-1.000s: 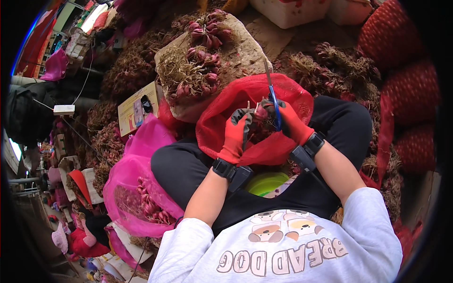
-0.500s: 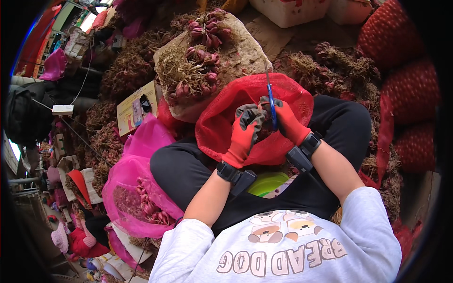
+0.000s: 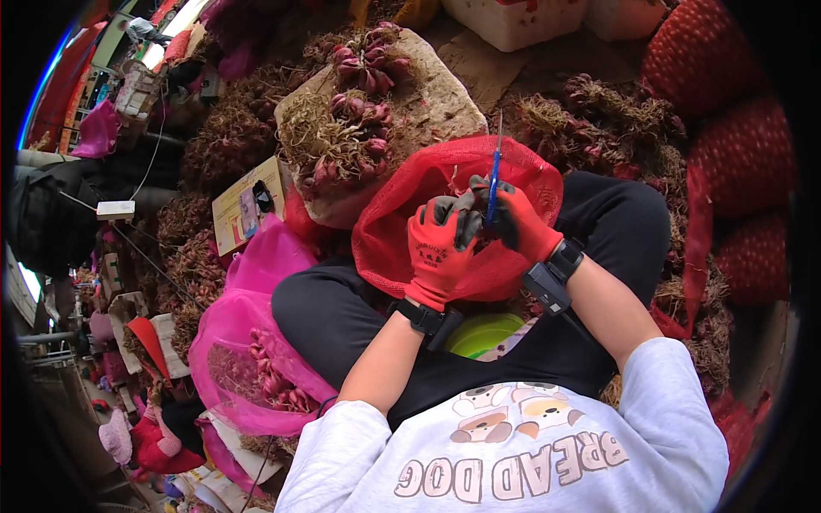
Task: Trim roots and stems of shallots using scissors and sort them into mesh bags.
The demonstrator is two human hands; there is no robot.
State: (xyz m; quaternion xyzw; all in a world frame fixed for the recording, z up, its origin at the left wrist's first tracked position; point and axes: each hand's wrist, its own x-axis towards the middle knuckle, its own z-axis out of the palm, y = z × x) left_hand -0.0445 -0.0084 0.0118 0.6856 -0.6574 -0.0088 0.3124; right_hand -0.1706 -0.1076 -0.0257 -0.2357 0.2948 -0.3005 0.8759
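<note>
Both my hands wear red gloves with dark grey fingers, above the mouth of a red mesh bag (image 3: 383, 229) between my legs. My right hand (image 3: 523, 224) is closed on blue-handled scissors (image 3: 493, 181), their blades pointing away from me. Close beside it, my left hand (image 3: 440, 248) has its fingers curled in, back turned up; whatever they hold is hidden. Beyond the bag, bunches of red shallots (image 3: 369, 70) with dry roots lie on a pale, rough block (image 3: 436, 81).
A pink mesh bag (image 3: 218, 342) holding shallots lies by my left knee. Heaped shallot bunches (image 3: 590, 128) surround the block. Full red mesh sacks (image 3: 742, 162) stack at right. A green basin (image 3: 483, 335) sits before me; white boxes (image 3: 522, 21) stand far off.
My left hand has rolled so its back faces up, and its fingers now hide what was between the hands. The scissors have shifted slightly and stand more upright in view.
</note>
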